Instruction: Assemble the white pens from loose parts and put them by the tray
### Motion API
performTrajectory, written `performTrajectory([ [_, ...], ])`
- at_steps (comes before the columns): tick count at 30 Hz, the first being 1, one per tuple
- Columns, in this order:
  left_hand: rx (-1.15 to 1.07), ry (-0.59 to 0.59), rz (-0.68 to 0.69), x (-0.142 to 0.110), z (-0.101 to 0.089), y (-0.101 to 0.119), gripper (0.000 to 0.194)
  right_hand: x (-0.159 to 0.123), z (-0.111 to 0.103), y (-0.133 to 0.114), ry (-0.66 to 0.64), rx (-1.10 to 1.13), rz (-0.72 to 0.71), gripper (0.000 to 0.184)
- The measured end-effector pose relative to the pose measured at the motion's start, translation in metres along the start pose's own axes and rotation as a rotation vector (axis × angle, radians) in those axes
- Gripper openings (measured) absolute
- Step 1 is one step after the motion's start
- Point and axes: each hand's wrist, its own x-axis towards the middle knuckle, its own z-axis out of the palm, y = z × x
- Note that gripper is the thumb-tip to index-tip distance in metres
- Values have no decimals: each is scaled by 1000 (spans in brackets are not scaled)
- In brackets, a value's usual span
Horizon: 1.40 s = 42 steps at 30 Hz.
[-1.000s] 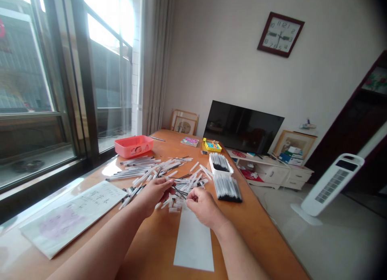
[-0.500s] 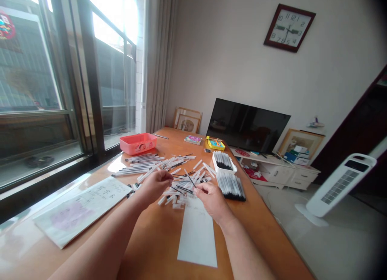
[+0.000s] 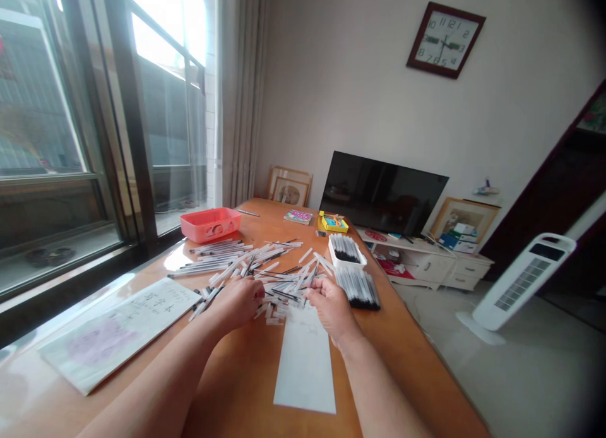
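Note:
A heap of loose pen parts (image 3: 265, 271), white barrels, caps and thin black refills, lies scattered on the orange wooden table (image 3: 246, 387). My left hand (image 3: 237, 302) rests curled at the heap's near left edge, fingers closed over small parts. My right hand (image 3: 331, 305) is closed in a pinch at the heap's near right edge; what it grips is too small to name. A row of assembled pens (image 3: 357, 288) lies just right of my right hand. Behind it stands a white tray (image 3: 345, 252) of more pens.
A white paper strip (image 3: 305, 365) lies before my hands. An open notebook (image 3: 118, 327) is at the left, a pink tray (image 3: 211, 224) at the far left by the window. Small boxes (image 3: 334, 223) sit at the table's far end. A white fan (image 3: 521, 283) stands on the floor, right.
Both hands have dropped from slightly above the heap down onto its near edge. The thin black refill held up between them half a second ago is no longer raised.

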Motion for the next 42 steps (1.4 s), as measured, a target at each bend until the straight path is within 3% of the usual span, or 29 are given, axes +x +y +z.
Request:
performTrajectory([
  [4, -254, 43, 4, 0, -2, 16, 11, -1, 0, -8, 57, 150, 13, 20],
  [7, -609, -16, 48, -3, -2, 30, 23, -2, -1, -14, 103, 271, 7, 23],
  [10, -774, -83, 63, -6, -2, 38, 30, -3, -2, -16, 133, 327, -43, 25],
  [15, -767, -109, 66, -6, 0, 38, 30, -3, 0, -18, 139, 314, -104, 25],
  [23, -857, -151, 96, -5, 10, 36, 27, -8, 7, -25, 75, 216, -76, 23],
  [33, -959, -163, 17, -4, 16, 42, 34, -2, 9, -11, 30, 136, -34, 23],
  [42, -987, -143, -26, -2, 14, 37, 35, 1, 4, -6, 114, 193, 24, 45],
])
